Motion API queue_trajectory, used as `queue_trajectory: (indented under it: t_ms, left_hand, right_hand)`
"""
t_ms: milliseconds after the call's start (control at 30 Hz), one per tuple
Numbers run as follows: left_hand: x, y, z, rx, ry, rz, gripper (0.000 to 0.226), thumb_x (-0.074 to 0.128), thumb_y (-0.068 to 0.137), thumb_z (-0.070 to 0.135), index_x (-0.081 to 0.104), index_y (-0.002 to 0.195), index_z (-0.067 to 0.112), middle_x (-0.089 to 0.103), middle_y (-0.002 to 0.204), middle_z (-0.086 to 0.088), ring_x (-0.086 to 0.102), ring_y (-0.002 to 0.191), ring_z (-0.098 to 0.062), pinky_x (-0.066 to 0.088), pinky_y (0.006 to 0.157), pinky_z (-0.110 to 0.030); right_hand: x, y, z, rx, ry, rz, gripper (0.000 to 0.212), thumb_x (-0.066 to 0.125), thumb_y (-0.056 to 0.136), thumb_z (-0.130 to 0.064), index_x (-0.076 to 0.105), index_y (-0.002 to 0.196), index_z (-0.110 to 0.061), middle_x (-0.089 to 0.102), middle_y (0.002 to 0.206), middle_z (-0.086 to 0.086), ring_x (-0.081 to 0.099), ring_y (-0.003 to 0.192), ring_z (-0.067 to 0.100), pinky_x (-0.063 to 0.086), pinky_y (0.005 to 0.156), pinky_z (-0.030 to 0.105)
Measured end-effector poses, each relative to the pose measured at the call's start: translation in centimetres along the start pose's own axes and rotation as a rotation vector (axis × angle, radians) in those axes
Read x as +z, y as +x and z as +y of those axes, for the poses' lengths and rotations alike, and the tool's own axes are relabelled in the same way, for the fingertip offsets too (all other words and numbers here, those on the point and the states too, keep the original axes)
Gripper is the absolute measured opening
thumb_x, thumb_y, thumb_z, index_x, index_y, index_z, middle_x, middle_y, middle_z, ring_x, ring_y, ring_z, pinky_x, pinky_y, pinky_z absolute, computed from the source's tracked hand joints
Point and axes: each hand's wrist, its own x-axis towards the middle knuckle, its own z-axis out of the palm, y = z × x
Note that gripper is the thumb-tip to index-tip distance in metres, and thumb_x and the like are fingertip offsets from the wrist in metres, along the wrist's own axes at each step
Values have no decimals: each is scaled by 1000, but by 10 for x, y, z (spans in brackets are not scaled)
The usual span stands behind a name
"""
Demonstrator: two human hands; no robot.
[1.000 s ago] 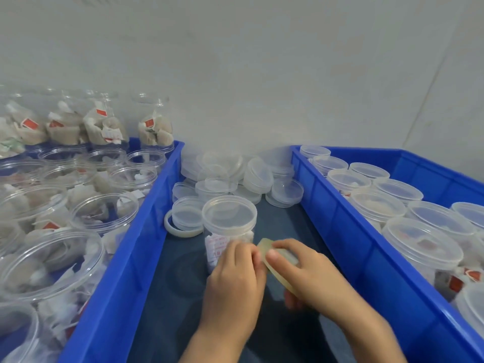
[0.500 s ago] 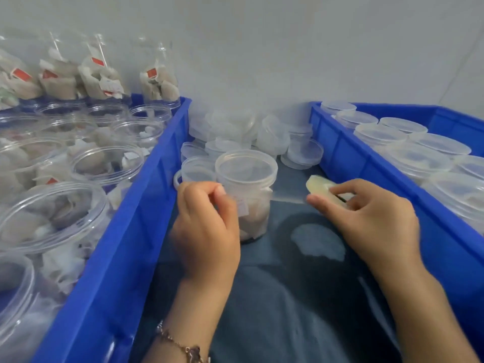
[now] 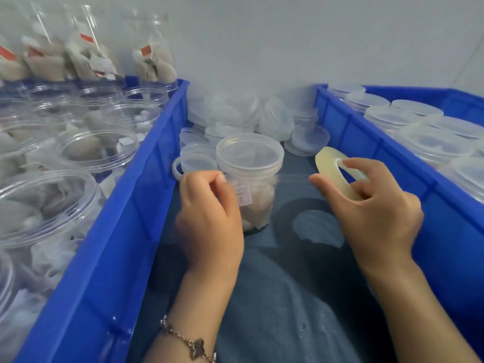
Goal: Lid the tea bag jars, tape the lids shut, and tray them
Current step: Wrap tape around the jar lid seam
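Lidded jar (image 3: 250, 179) between blue bins, left hand (image 3: 209, 213) pinching tape end (taut strip), right hand (image 3: 366, 205) gripping tape roll (image 3: 337, 171)

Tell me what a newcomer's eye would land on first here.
First, the two hands at centre: the left hand pinches the end of a clear tape strip while the right hand holds the tape roll, the strip stretched across the lidded jar between them. Next, the blue bins: open tea bag jars on the left, lidded jars on the right.
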Motion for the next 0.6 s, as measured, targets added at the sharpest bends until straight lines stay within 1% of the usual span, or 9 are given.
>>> queue_trajectory:
  t_ms: [100,233,300,333,400,467,533,600]
  left_hand:
    - [0,1,-2,-2,-2,-5,32,36,90,31,53,88,4,55,85,-12,51,68,-32,37,56,-34]
    - [2,4,-5,12,-1,-24,35,37,91,30,57,89,1,55,87,-13,43,71,-19,29,57,-28]
    - [3,5,-6,13,-33,-25,34,39,91,28,58,90,0,54,86,-9,42,73,-17,22,56,-23]
    - [4,5,-7,7,-52,-25,34,40,92,28,58,91,0,53,86,-5,43,73,-16,22,56,-22]
    - [7,5,-9,-25,-97,-25,29,44,92,30,57,94,3,51,87,2,45,72,-14,26,58,-23]
    - [9,4,-12,-116,-166,-9,20,55,91,30,51,98,12,53,82,5,50,68,-18,35,60,-30]
    - [9,5,-14,-193,-219,20,22,64,87,29,44,92,20,52,76,7,50,63,-17,40,62,-34]
    - [7,7,-14,-141,-190,53,19,67,85,27,51,84,18,53,73,4,48,61,-15,40,62,-30]
  right_hand:
    - [1,-1,-1,-7,12,19,73,51,62,-69,64,108,-14,61,60,0,58,57,27,37,61,29]
    - [2,-3,-2,-7,36,14,74,50,62,-70,63,108,-14,57,58,-5,57,53,25,37,59,28]
    - [2,-3,-2,-14,47,19,72,49,63,-70,64,105,-14,56,57,-5,52,50,22,33,55,25]
    - [3,-3,-3,-16,54,22,70,49,63,-70,64,104,-15,55,56,-6,50,50,20,31,52,23]
    - [3,-4,-3,-17,67,23,68,49,64,-68,65,102,-14,56,56,-5,48,49,19,29,50,18]
    - [3,-4,-3,-17,83,14,65,50,65,-66,66,101,-14,56,55,-4,48,47,19,31,51,16]
    - [3,-4,-1,-1,95,1,61,56,65,-62,66,102,-15,57,55,-4,49,48,19,32,52,15]
    - [3,-5,-1,6,87,-11,56,61,65,-57,66,103,-15,58,55,-2,51,48,20,32,51,18]
